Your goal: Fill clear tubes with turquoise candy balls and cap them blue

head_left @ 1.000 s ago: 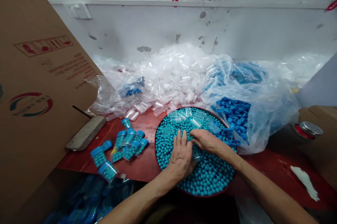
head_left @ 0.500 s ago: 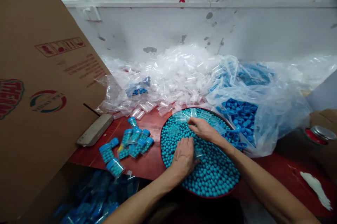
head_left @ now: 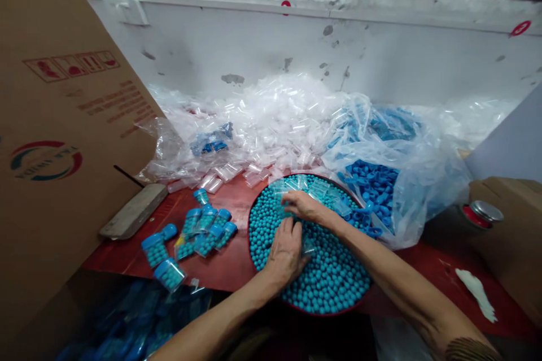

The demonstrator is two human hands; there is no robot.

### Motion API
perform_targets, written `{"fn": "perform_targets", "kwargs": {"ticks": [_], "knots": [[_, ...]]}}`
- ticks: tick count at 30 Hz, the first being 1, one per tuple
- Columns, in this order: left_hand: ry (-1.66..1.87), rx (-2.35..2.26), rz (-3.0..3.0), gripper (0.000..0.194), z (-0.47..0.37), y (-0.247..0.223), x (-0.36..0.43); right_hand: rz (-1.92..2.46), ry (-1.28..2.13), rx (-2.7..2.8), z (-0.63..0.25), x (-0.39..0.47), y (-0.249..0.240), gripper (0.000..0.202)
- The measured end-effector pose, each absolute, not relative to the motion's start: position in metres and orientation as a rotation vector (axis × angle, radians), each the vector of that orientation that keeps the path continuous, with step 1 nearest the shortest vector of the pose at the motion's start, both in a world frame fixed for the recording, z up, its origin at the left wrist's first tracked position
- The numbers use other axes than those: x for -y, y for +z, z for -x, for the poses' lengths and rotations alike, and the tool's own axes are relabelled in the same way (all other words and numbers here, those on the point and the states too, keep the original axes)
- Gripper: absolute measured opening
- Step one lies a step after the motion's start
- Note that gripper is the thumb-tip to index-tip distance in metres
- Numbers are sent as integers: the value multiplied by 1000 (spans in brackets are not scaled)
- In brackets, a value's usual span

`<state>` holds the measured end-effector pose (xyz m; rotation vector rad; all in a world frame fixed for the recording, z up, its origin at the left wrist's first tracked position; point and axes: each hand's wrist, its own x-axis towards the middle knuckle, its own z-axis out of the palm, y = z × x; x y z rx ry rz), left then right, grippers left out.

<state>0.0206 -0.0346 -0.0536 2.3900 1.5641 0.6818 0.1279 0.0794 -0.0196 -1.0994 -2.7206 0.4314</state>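
Two bare hands sit over a round tray (head_left: 313, 314) of turquoise beads (head_left: 330, 282), just below and right of the frame's centre. The left hand (head_left: 284, 251) has its fingers close together and bent down toward the beads; a clear container (head_left: 309, 249) shows at its thumb side. The right hand (head_left: 302, 206) is curled just above it in the frame, fingertips pointing left.

The clear container lies immediately to the right of the left hand's fingers and below the right hand, so the left is nearer. Its long axis cannot be made out, since the hand covers part of it and its wall blends with the beads. Whether the left fingers grip it, or the right fingers pinch anything, I cannot tell.

Farther out, blue-capped containers (head_left: 206, 220) filled with beads lie left of the tray, and blue plastic pieces (head_left: 375, 183) spill from a translucent bag (head_left: 423, 191) to its right. A heap of clear plastic (head_left: 283, 118) spreads behind. At lower left, more blue items (head_left: 122, 333) are dim and cut off by the frame.
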Motion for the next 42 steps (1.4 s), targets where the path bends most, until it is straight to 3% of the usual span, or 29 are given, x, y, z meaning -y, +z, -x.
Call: {"fn": "perform_targets", "kwargs": {"ticks": [5,10,18,22,27,30,34,39,42], "knots": [[815,-1558,-2376,55,-21,-58,36,1105,546,2411,-166,-49,-32,15],[787,-1436,-2363,65,-18,-58,21,1112,692,2327,-171,-24,-43,21],[707,-1355,-2238,100,-14,-45,8,1438,296,2321,-173,-35,-12,27],[566,-1451,-2259,84,-20,-33,9,1673,209,2419,-166,-63,-8,43],[578,-1477,-2320,71,-21,-34,12,1631,303,2480,-168,-79,-12,34],[637,-1418,-2348,72,-20,-40,14,1471,442,2417,-180,-76,-14,38],[689,-1335,-2294,71,-19,-47,14,1186,789,2095,-190,-67,-24,27],[817,-1320,-2197,71,-24,-51,15,1169,1103,1774,-181,-57,-44,16],[811,-1305,-2191,67,-25,-50,14,1136,1106,1812,-180,-53,-47,13]]}}
